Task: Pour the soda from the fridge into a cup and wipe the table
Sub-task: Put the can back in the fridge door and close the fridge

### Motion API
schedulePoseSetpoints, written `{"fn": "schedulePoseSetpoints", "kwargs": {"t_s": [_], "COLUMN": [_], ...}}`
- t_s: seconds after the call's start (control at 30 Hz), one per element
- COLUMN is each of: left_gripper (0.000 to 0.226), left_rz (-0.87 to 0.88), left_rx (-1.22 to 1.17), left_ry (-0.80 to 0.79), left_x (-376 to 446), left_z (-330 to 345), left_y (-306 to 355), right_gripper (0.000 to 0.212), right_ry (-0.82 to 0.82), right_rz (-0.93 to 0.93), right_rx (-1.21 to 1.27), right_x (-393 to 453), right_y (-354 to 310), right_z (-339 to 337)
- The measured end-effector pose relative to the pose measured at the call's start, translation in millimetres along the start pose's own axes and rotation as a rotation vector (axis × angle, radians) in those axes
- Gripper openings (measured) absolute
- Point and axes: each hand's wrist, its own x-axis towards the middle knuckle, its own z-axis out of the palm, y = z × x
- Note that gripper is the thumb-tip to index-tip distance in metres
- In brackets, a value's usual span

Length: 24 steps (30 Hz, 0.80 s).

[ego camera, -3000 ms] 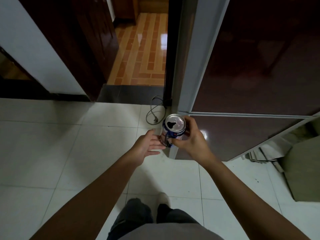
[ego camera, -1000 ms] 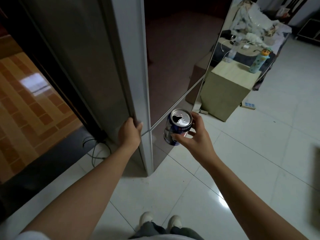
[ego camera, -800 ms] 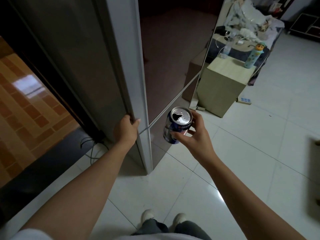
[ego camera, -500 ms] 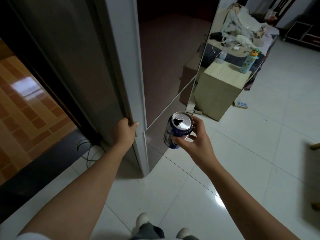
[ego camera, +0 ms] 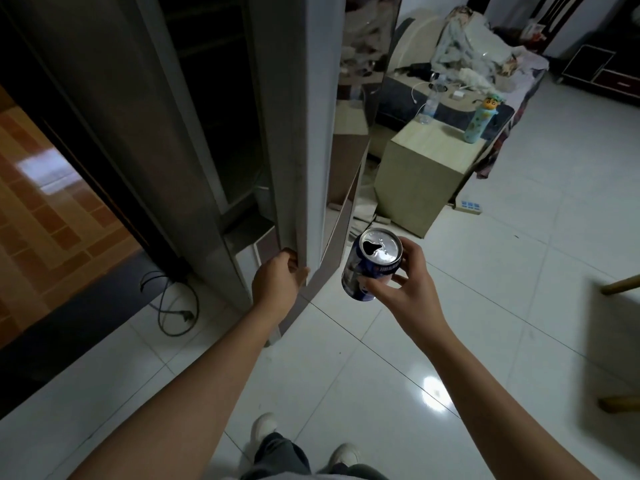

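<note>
Right hand [ego camera: 408, 289] has a curled grip round the open soda can [ego camera: 372, 268], held upright beside the fridge door [ego camera: 304, 133]. Left hand [ego camera: 277, 282] grips the door's edge. Any jolt could slosh soda onto the floor [ego camera: 485, 306].

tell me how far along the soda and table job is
Early. Done: the can, top already open, is out and held upright in the right hand. In hand: the left hand grips the edge of the fridge door, which stands ajar. Left: pouring into a cup and wiping; neither cup nor cloth is in view.
</note>
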Motion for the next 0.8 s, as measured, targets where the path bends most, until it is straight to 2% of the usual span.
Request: {"fn": "schedulePoseSetpoints", "kwargs": {"t_s": [0.2,0.53,0.7,0.8], "left_gripper": [0.022,0.018,0.038,0.046], "left_rz": [0.119,0.172,0.246,0.289], "left_rx": [0.156,0.076,0.067,0.149], "left_ry": [-0.023,-0.157,-0.296,-0.367], "left_x": [-17,-40,-43,-47], "left_z": [22,76,103,115], "left_y": [27,64,80,96], "right_gripper": [0.067,0.065,0.065,0.064], "right_ry": [0.043,0.101,0.159,0.203], "right_rz": [-0.008,0.007,0.025,0.040], "right_rx": [-0.017,-0.024,-0.025,-0.019], "right_x": [-14,-32,-40,-44], "right_y": [15,35,46,53], "right_z": [-40,-94,-117,-131]}}
